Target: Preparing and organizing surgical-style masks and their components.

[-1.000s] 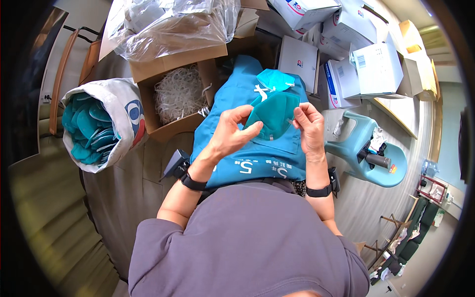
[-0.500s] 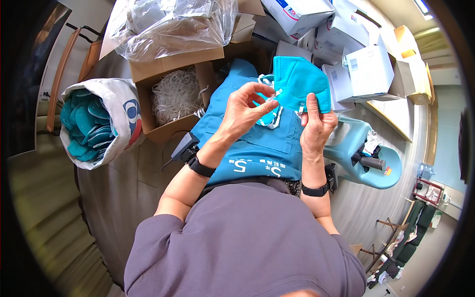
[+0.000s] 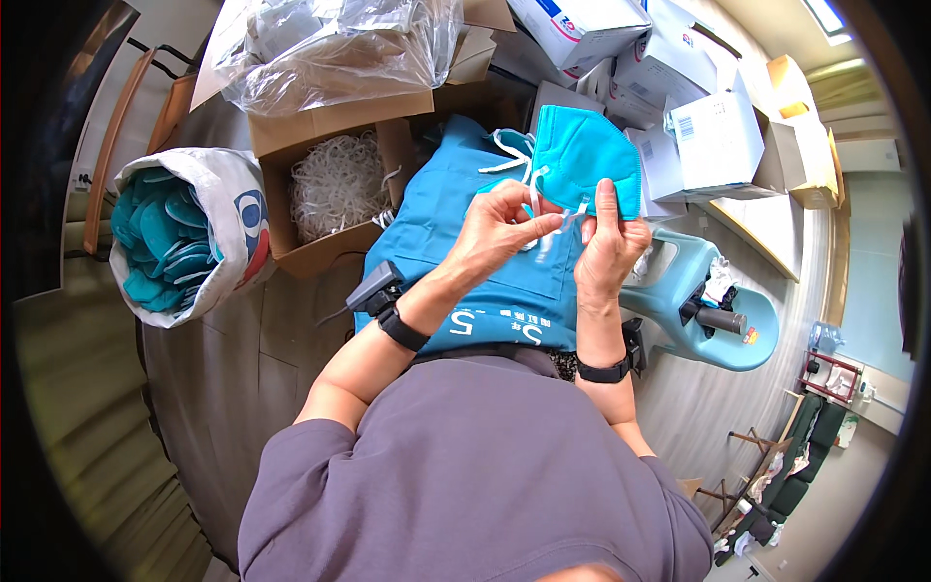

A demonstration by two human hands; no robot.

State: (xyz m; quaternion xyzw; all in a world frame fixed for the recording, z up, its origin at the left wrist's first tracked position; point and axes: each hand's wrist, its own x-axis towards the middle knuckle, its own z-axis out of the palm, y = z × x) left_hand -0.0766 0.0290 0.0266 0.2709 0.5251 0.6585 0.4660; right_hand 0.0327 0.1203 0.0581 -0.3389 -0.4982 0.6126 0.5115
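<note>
My right hand [image 3: 609,248] grips a teal folded face mask [image 3: 585,155] by its lower edge, thumb on the front. Small translucent strap clips [image 3: 582,206] show at that edge. Beside it, my left hand [image 3: 499,233] is closed, thumb and fingers pinched on a white mask strap [image 3: 533,192] at the mask's left side. A blurred clear piece hangs just below those fingertips; what it is I cannot make out. Below both hands a teal apron [image 3: 451,247] covers my lap. More white straps [image 3: 509,147] lie on it behind the mask, partly hidden.
A white bag [image 3: 240,218] full of teal mask pieces stands at left. Next to it, a cardboard box [image 3: 274,194] holds tangled white straps [image 3: 337,184]. Plastic-wrapped goods [image 3: 339,58] lie beyond. White boxes [image 3: 716,145] pile up far right, above a light-blue plastic stool [image 3: 669,281].
My left hand has moved slightly down and right, closer to the mask's lower edge, and its fingers have closed more. The mask has shifted a little left, still in my right hand.
</note>
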